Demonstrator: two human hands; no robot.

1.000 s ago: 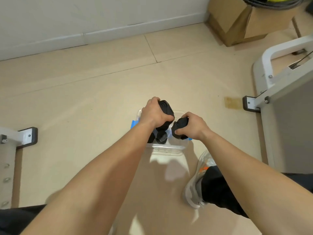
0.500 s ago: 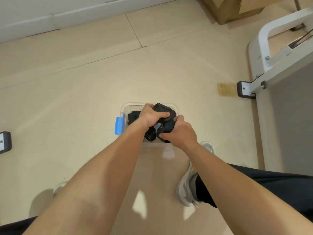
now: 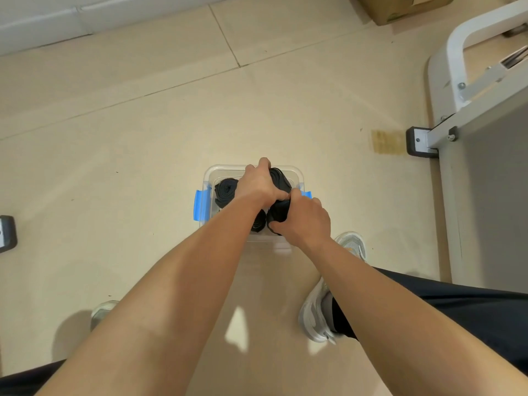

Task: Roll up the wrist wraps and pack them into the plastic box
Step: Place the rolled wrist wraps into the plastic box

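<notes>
left grip [image 3: 257, 187]: the fingers are curled over the top of the far roll [image 3: 281, 178], a black wound wrap. They hold it firmly and press it down at the far right of the box.
right grip [image 3: 303, 221]: it is closed around the near roll [image 3: 278, 214], a second black wrap, with the knuckles up. It touches the left grip where the two rolls meet.
plastic box [image 3: 225, 168]: clear, with blue latches [image 3: 200, 204] hanging open at both sides. It stands on the floor [image 3: 143, 167] between the person's shoes, straight below us.
packed rolls: one loose roll [image 3: 225, 190] lies in the far left of the box. Another dark roll [image 3: 258, 224] shows under the left forearm, near the front wall.
why held so: we judge that both hands clamp their rolls so the winding cannot spring loose. Setting them side by side wedges each against its neighbour and the wall.
step in hand: we take this to be seating the last two rolls in the right half. No wraps lie outside the box that we can see.
what comes next: letting go calls for care, one hand at a time, so that neither roll unwinds or pops up above the rim.
lid: none is in view.
</notes>
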